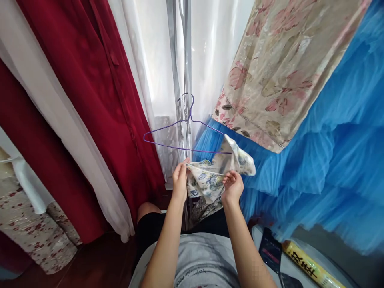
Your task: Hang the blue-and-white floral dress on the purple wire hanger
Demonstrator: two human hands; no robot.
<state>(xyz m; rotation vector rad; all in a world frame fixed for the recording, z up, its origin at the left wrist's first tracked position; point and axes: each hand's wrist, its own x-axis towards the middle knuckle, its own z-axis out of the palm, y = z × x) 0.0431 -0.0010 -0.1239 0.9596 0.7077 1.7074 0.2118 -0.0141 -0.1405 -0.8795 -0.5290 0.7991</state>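
A purple wire hanger [168, 127] hangs by its hook from grey ribbon-like straps [173, 48] in the middle of the view. Over the hanger's right end sits one shoulder of a white garment with a blue and yellow floral print [207, 186]; the left end of the hanger is bare. My left hand [180, 178] pinches the garment's edge below the hanger's lower bar. My right hand [232, 186] has its fingers curled on the same garment, under the covered end. The lower part of the garment drops between my forearms.
Red curtains [81, 88] and a sheer white curtain [150, 44] hang at the left and behind. To the right are a pink floral cloth [279, 80] and blue ruffled fabric [336, 160]. A phone [270, 250] and a yellow package [312, 266] lie at the lower right.
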